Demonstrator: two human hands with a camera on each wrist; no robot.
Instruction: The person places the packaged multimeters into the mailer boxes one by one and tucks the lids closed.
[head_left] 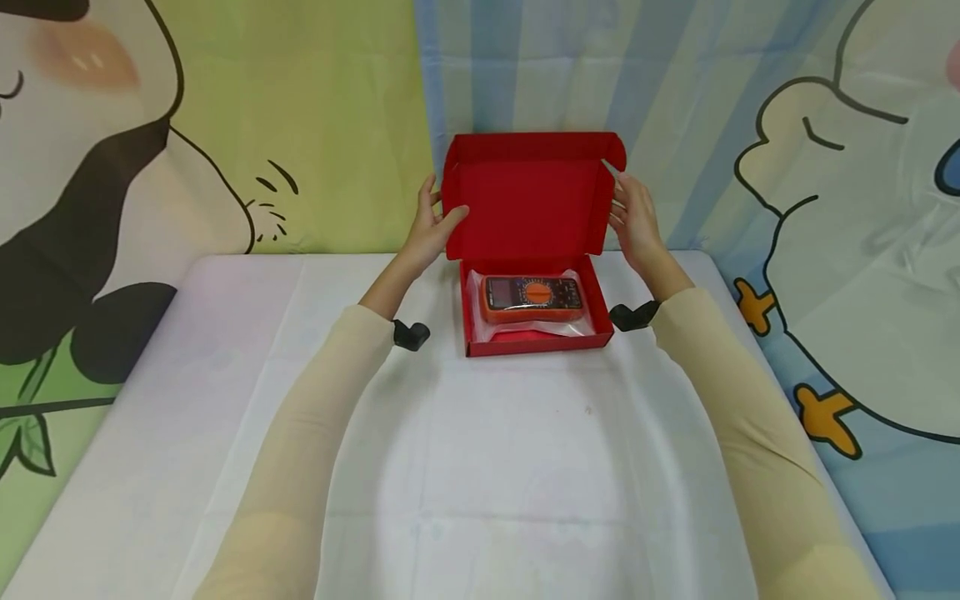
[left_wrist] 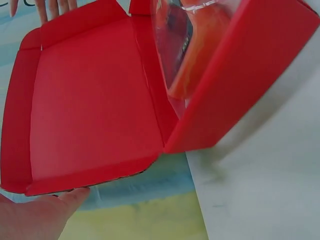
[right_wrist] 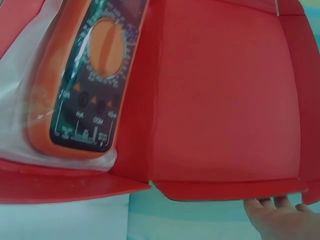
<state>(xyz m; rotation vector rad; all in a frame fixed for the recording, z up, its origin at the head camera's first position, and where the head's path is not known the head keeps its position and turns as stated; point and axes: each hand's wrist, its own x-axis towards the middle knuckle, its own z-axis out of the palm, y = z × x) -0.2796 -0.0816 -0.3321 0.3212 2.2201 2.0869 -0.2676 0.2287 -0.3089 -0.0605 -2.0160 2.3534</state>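
Note:
A red cardboard box [head_left: 540, 344] stands on the table with its lid [head_left: 528, 208] raised. Inside lies an orange and black multimeter [head_left: 537, 293] in clear plastic wrap, its orange dial [right_wrist: 106, 47] facing up. My left hand [head_left: 429, 229] holds the lid's left edge, thumb at the front and other fingers partly hidden behind it. At the lid's right edge, my right hand [head_left: 637, 221] touches the side flap with its fingertips; the right wrist view shows these fingers [right_wrist: 267, 202] against the flap's edge.
A white cloth [head_left: 510, 467] covers the table. Behind it hang printed curtains, a green one [head_left: 322, 125] on the left and a blue striped one [head_left: 570, 67] on the right. Dark wrist mounts [head_left: 411, 335] show beside both sleeves.

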